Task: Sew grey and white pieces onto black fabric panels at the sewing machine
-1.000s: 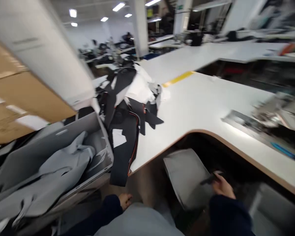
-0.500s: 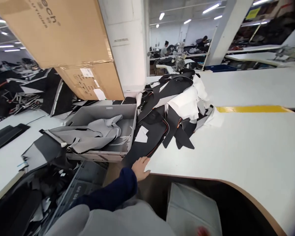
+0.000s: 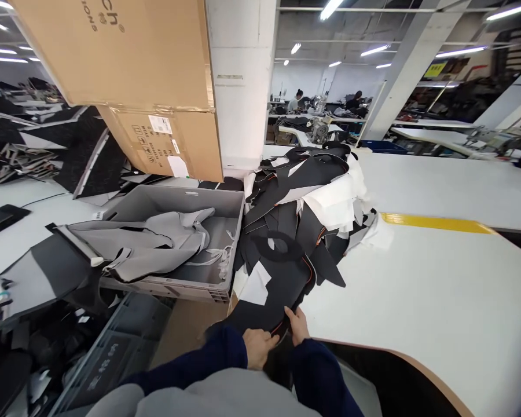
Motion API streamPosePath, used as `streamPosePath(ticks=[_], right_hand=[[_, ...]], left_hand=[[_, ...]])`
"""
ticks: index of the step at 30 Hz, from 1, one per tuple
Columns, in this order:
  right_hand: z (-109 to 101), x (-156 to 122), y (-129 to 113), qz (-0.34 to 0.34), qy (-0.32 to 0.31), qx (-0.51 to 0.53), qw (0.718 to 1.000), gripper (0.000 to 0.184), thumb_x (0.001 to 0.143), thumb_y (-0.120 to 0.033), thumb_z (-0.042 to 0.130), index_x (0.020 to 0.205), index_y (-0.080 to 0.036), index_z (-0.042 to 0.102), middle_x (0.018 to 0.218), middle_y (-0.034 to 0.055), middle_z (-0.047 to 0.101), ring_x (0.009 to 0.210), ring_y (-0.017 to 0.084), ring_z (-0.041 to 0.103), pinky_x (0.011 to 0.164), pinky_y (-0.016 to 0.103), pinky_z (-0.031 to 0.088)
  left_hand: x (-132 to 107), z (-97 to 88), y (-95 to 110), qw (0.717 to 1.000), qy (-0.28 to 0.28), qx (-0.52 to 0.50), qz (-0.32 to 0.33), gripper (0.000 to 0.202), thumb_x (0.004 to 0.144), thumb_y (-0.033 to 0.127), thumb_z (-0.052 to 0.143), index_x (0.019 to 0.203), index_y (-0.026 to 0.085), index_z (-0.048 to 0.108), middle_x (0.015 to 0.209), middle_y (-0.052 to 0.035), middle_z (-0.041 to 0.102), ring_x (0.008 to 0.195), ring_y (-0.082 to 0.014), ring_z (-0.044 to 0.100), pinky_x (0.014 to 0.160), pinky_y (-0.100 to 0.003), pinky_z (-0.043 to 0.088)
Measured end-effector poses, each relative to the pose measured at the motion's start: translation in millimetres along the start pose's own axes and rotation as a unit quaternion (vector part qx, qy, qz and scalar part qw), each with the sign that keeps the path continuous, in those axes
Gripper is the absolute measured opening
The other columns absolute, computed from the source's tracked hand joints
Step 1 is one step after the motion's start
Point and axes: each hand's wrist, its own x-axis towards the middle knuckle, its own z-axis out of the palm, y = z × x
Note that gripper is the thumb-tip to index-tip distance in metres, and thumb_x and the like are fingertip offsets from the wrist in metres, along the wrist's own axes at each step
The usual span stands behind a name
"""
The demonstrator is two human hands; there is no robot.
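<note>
at the bottom of the frame, the left grip (image 3: 257, 348) and right grip (image 3: 297, 325) pinch the orange-piped end of a black fabric panel (image 3: 271, 298), seemingly to control it as it trails from a heap (image 3: 312, 197) on the white worktop (image 3: 434, 289), beside a grey crate (image 3: 173, 200), under cardboard boxes (image 3: 113, 52) at upper left.

Black fabric panel (image 3: 271, 307), orange-trimmed along one edge, a white paper patch (image 3: 255, 284) lying on it, hangs gathered between the left hand (image 3: 257, 347) and right hand (image 3: 297, 325), pinched at its lower edge.
</note>
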Motion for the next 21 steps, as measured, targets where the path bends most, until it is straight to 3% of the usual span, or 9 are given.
streamPosePath(ticks=[4,8,12,14,18,21], right_hand=[[15.8,4.0,-2.7,-0.051,0.055,0.011,0.997,0.052,0.056,-0.043,0.076,0.1,-0.021,0.063,0.092,0.0013,0.071,0.095,0.026,0.063,0.08,0.034,0.054],[27.5,-6.1,-53.9,-0.148,0.061,-0.049,0.986,0.053,0.067,-0.044,0.071,0.115,-0.024,0.06,0.113,-0.0005,0.066,0.115,0.024,0.054,0.101,0.033,0.042],[42.1,-22.9,-139.3,-0.228,0.075,-0.146,0.96,0.057,0.068,-0.047,0.071,0.12,-0.025,0.06,0.126,-0.0003,0.058,0.128,0.026,0.042,0.113,0.037,0.027],[51.0,-31.7,-186.2,-0.264,0.093,-0.156,0.947,0.06,0.065,-0.048,0.073,0.119,-0.024,0.061,0.125,0.0015,0.059,0.126,0.028,0.044,0.112,0.038,0.029],[77.0,-37.5,-288.5,-0.306,0.142,-0.112,0.935,0.059,0.065,-0.048,0.073,0.116,-0.021,0.063,0.107,0.0079,0.067,0.1,0.03,0.062,0.086,0.039,0.051],[105.5,-13.2,-374.1,-0.355,0.174,-0.155,0.905,0.046,0.069,-0.043,0.069,0.105,-0.014,0.067,0.09,0.008,0.069,0.08,0.022,0.064,0.07,0.031,0.052]], left_hand=[[-6.2,-29.1,-17.2,0.999,0.022,0.002,0.044,0.046,0.083,0.038,0.047,0.128,0.029,0.052,0.099,-0.0092,0.06,0.09,-0.0262,0.059,0.076,-0.038,0.05],[-14.1,-69.6,-42.2,0.991,0.062,-0.074,0.09,0.055,0.081,0.054,0.053,0.131,0.03,0.05,0.113,-0.007,0.055,0.103,-0.0252,0.054,0.088,-0.036,0.046],[-15.6,-96.0,-68.6,0.983,0.095,-0.126,0.09,0.054,0.083,0.048,0.053,0.132,0.029,0.048,0.124,-0.007,0.049,0.109,-0.0238,0.051,0.094,-0.033,0.043],[-10.1,-110.1,-82.0,0.981,0.1,-0.14,0.093,0.049,0.084,0.042,0.052,0.131,0.029,0.048,0.126,-0.0066,0.048,0.108,-0.0224,0.052,0.095,-0.032,0.043],[13.7,-153.5,-106.1,0.972,0.135,-0.171,0.09,0.048,0.082,0.026,0.05,0.13,0.027,0.049,0.124,-0.0063,0.048,0.11,-0.02,0.052,0.098,-0.03,0.042],[40.0,-195.0,-118.8,0.962,0.196,-0.181,0.058,0.049,0.082,0.025,0.047,0.131,0.023,0.048,0.128,-0.0085,0.045,0.109,-0.0193,0.053,0.096,-0.03,0.044]])
